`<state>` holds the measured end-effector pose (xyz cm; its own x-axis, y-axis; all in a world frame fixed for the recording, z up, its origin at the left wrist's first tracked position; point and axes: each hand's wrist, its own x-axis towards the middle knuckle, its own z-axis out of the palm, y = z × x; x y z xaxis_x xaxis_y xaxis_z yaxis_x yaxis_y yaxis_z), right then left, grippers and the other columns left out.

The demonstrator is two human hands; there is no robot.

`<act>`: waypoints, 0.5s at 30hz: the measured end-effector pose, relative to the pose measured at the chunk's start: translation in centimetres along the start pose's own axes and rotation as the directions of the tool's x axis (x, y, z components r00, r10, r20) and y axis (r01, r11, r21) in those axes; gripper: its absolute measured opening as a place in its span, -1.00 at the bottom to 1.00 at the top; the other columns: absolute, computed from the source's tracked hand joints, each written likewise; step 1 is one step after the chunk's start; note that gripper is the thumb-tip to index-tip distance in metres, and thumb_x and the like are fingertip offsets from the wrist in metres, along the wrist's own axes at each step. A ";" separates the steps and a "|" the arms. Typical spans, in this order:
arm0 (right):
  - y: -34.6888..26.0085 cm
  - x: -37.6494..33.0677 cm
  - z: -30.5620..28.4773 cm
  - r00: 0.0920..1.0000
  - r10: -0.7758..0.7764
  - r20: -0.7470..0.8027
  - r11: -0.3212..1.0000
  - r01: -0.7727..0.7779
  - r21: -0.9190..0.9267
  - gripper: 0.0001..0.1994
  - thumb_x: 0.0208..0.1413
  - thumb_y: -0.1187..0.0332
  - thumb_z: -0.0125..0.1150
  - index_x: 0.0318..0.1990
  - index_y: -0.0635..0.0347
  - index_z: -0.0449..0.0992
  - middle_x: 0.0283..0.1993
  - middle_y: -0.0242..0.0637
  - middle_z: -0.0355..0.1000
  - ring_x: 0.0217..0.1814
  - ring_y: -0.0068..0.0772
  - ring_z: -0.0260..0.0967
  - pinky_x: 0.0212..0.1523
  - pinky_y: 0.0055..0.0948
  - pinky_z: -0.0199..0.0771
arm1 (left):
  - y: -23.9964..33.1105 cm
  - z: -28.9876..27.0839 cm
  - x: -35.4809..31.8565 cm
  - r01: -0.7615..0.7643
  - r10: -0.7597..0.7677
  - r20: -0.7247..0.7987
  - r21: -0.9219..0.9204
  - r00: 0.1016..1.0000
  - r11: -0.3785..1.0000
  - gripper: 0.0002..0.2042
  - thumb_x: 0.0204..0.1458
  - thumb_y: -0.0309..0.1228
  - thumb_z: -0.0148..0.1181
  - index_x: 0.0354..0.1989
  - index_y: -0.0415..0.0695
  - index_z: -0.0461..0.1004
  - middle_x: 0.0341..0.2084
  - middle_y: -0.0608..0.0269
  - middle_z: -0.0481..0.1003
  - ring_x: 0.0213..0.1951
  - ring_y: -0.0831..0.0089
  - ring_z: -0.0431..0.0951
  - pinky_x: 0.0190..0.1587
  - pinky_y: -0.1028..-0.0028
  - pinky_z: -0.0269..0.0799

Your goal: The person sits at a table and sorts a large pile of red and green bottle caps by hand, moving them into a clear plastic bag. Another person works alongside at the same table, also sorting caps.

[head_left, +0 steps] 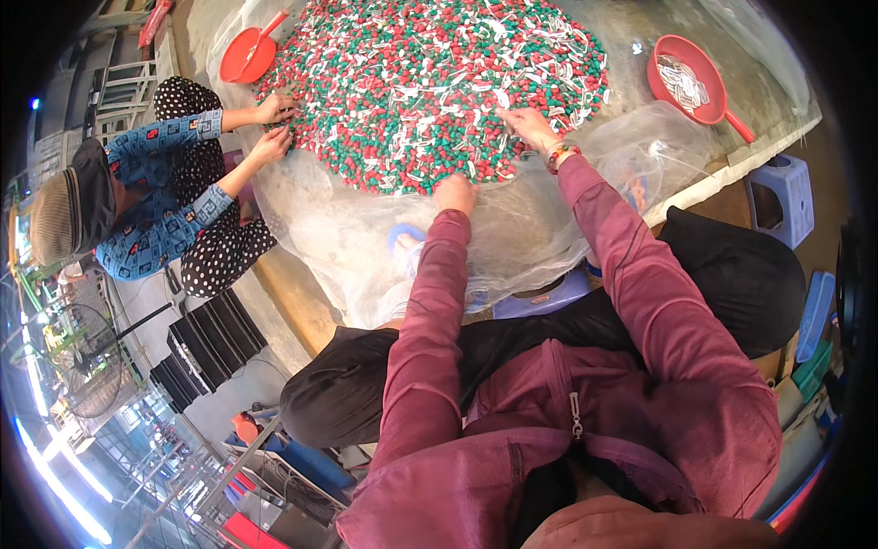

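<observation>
Here the left hand [455, 194] and right hand [530, 130] work the near side of a red-green pile [384, 137] on clear sheeting [526, 224], fingers' grip impossible to tell, its white strips [497, 27] looking light, flimsy, best pinched by an end.

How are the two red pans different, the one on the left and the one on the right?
The left pan has its handle pointing up, while the right pan has its handle pointing down.
The right pan holds a heap of white strips; the left pan shows far less inside.
The left pan sits close beside the colourful pile; the right pan sits farther off.
Both are reddish, with straight handles.
</observation>
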<state>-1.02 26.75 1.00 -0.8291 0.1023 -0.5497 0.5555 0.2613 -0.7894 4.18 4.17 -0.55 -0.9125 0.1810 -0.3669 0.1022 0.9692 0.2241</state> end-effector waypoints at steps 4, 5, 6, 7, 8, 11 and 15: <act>0.4 -1.7 -1.1 0.986 -0.169 -0.004 0.878 0.149 -0.454 -0.72 0.01 0.11 0.23 -0.24 0.09 0.49 -0.42 -0.30 0.50 -0.33 -0.30 0.47 -0.31 -0.33 0.41 | -1.4 -4.1 0.7 0.290 -0.122 0.266 -0.917 0.956 0.275 -0.80 -0.05 -0.29 0.05 -0.36 -0.16 0.43 -0.47 0.19 0.48 -0.40 0.26 0.52 -0.37 0.28 0.44; 0.6 -2.3 -0.3 0.971 -0.240 -0.004 0.826 0.202 -0.526 -0.74 0.00 0.24 0.22 -0.12 -0.04 0.45 -0.30 -0.25 0.52 -0.18 -0.14 0.47 -0.22 -0.21 0.43 | -1.3 -4.8 0.5 0.250 -0.049 0.245 -0.957 0.968 0.148 -0.81 -0.05 -0.30 0.04 -0.36 -0.15 0.40 -0.46 0.22 0.45 -0.40 0.30 0.50 -0.38 0.31 0.42; 0.9 -2.5 0.2 0.956 -0.293 0.017 0.777 0.248 -0.578 -0.74 0.00 0.27 0.22 -0.11 -0.06 0.45 -0.30 -0.25 0.52 -0.18 -0.14 0.47 -0.21 -0.20 0.44 | -1.4 -5.6 0.4 0.212 0.015 0.213 -0.977 0.977 0.017 -0.83 -0.05 -0.31 0.04 -0.36 -0.14 0.37 -0.46 0.26 0.42 -0.40 0.34 0.48 -0.38 0.33 0.40; 1.2 -2.8 1.0 0.949 -0.312 0.047 0.728 0.271 -0.630 -0.74 0.00 0.30 0.22 -0.11 -0.07 0.45 -0.31 -0.25 0.52 -0.18 -0.13 0.46 -0.21 -0.19 0.44 | -1.5 -6.2 0.2 0.144 0.110 0.131 -0.981 0.985 -0.129 -0.84 -0.04 -0.32 0.03 -0.36 -0.14 0.35 -0.46 0.29 0.40 -0.39 0.38 0.45 -0.39 0.36 0.38; 1.5 -3.0 1.6 0.940 -0.328 0.090 0.677 0.300 -0.672 -0.73 0.00 0.32 0.21 -0.10 -0.09 0.45 -0.31 -0.25 0.51 -0.17 -0.13 0.46 -0.20 -0.17 0.44 | -1.5 -6.8 0.1 0.192 0.089 0.182 -0.974 0.979 -0.121 -0.86 -0.04 -0.32 0.04 -0.38 -0.11 0.34 -0.46 0.30 0.39 -0.38 0.38 0.45 -0.38 0.38 0.37; 2.1 -2.5 3.3 0.940 -0.338 0.039 0.617 0.253 -0.745 -0.79 0.06 0.28 0.13 -0.16 0.09 0.42 -0.35 -0.09 0.49 -0.25 -0.02 0.47 -0.32 -0.09 0.44 | -0.8 -7.1 0.9 0.255 0.067 0.254 -0.967 0.965 -0.016 -0.81 -0.05 -0.25 0.11 -0.43 -0.12 0.43 -0.46 0.24 0.46 -0.35 0.33 0.49 -0.34 0.37 0.37; 2.6 -1.6 3.8 0.929 -0.369 0.028 0.614 0.266 -0.743 -0.78 0.09 0.24 0.06 -0.29 0.23 0.41 -0.41 0.00 0.47 -0.29 0.06 0.46 -0.37 -0.03 0.43 | 1.8 -4.1 2.5 0.063 -0.088 -0.061 -0.325 0.994 0.943 -0.58 -0.14 -0.02 0.25 -0.33 -0.18 0.56 -0.43 -0.04 0.55 -0.30 0.19 0.58 -0.21 0.28 0.43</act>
<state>2.01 23.58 -1.18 -0.9734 -0.0281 -0.2273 0.0738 0.9010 -0.4275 0.46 5.68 2.58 -0.9405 0.0848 -0.3292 -0.0901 0.8715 0.4820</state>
